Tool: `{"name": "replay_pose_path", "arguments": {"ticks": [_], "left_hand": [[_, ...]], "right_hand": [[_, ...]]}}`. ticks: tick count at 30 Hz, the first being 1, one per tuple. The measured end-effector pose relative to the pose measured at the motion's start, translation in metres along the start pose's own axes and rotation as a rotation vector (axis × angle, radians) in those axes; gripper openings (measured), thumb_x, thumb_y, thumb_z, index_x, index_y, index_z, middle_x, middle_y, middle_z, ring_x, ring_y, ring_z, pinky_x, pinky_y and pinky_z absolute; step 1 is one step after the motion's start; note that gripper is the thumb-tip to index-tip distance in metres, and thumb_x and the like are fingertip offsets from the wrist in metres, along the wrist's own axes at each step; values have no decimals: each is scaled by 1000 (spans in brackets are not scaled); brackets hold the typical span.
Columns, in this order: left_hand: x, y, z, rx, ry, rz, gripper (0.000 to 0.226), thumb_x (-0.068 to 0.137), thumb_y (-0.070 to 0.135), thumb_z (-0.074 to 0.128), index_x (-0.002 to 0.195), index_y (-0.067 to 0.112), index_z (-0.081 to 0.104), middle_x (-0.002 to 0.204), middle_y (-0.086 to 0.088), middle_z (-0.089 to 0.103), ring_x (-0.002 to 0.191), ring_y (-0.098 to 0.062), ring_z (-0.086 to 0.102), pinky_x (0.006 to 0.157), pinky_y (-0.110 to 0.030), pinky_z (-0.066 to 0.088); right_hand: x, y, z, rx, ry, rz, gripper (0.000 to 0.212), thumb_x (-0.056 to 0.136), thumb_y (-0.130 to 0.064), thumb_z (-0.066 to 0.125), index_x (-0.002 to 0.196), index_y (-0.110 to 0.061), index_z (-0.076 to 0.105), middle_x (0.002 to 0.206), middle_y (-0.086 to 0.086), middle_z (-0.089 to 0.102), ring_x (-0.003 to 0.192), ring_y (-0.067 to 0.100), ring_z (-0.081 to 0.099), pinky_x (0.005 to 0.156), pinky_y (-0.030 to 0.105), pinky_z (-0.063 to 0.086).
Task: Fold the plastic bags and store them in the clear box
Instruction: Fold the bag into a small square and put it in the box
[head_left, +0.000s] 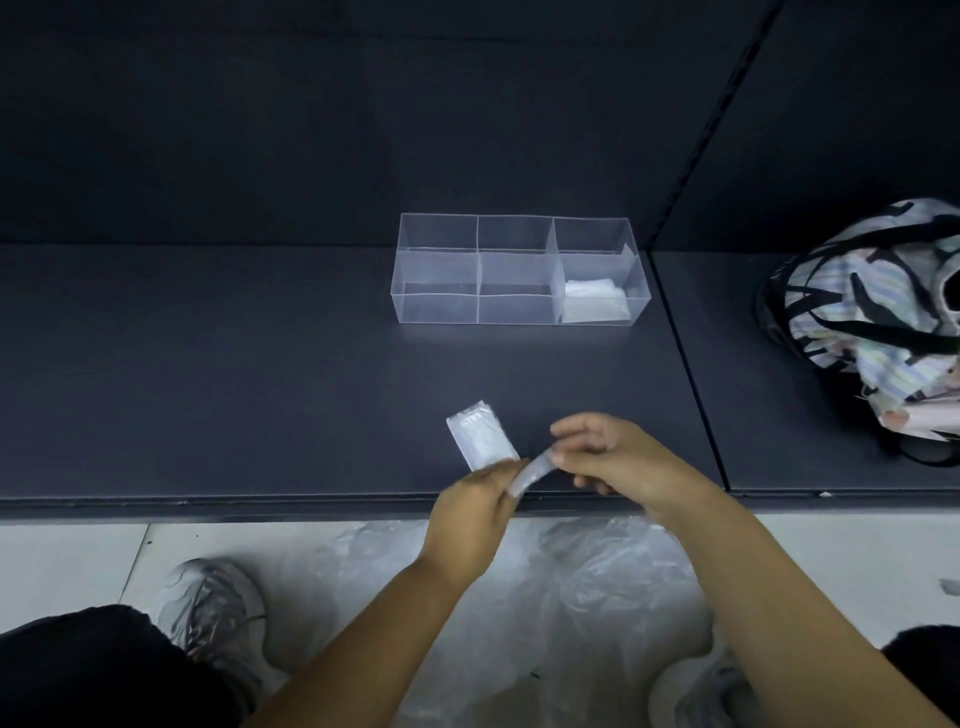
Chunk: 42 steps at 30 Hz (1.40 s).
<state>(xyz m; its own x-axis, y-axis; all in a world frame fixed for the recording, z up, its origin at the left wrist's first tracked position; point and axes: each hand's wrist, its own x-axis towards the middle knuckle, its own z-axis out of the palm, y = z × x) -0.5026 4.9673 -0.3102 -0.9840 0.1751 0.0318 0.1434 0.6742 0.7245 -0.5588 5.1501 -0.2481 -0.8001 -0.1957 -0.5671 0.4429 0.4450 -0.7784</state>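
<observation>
- Grip: the left hand (470, 501) pinches the near end of a narrow strip of plastic bag (531, 474). The right hand (608, 457) pinches its far end between thumb and fingertips, with the other fingers loose. Both grips are closed on the strip.
- The strip is held just above the front edge of the shelf (260, 395). Its long axis slants from near-left to far-right between the two hands.
- Touching the left fingertips, a flat white folded packet (482, 435) lies on the shelf, its long axis running far-left to near-right. It may be the same bag's folded end, but the blur hides the join.
- Step in hand, as I judge it: folding, with the bag narrowed and being turned over on itself.
- Next move calls for pressing the fold flat into a small packet, then carrying it away from the body to the clear box (439, 306).
- The box lies well apart, long side parallel to the shelf edge. Folded bags (592, 301) fill its front right compartment, and the others look bare.
- Loose plastic bags (597, 571) wait on the floor below.
</observation>
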Motion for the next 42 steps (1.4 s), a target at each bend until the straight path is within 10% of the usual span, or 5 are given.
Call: {"name": "replay_pose_path", "arguments": {"ticks": [3, 15, 22, 29, 42], "left_hand": [[7, -2, -11, -188, -18, -136, 27, 100, 30, 46, 115, 25, 68, 69, 13, 65, 65, -5, 60, 64, -27, 46], [45, -8, -16, -381, 128, -461, 39, 99, 27, 48, 76, -3, 58, 67, -6, 52, 63, -15, 45, 61, -30, 35], [39, -13, -13, -115, 449, -438, 20, 95, 21, 56, 113, 14, 59, 92, 2, 65, 84, -18, 61, 71, -27, 45], [28, -44, -5, 521, 26, 14, 48, 101, 39, 38, 146, 22, 37, 156, -4, 29, 146, -25, 18, 118, -46, 7], [32, -64, -13, 668, -178, -153, 94, 70, 81, -11, 150, 32, -15, 160, 4, -16, 145, -23, -22, 111, -47, -20]], "right_hand": [[1, -2, -2, -41, -40, -94, 48, 81, -13, 75, 121, -33, 58, 120, -21, 61, 87, 8, 61, 80, 18, 48], [45, 11, 62, 159, 244, -18, 7, 80, -15, 75, 79, -10, 71, 60, -6, 63, 44, 3, 48, 43, 14, 37], [55, 5, 58, -13, 248, 67, 12, 77, -20, 77, 82, -11, 73, 48, -3, 61, 37, 6, 50, 41, 17, 38], [59, -7, 61, -249, 235, 72, 11, 83, -24, 72, 81, -14, 73, 54, -2, 64, 46, 8, 59, 54, 22, 48], [46, 45, 93, -605, 722, -199, 28, 85, -43, 66, 100, -21, 59, 104, 0, 51, 101, 20, 47, 83, 30, 24]]}}
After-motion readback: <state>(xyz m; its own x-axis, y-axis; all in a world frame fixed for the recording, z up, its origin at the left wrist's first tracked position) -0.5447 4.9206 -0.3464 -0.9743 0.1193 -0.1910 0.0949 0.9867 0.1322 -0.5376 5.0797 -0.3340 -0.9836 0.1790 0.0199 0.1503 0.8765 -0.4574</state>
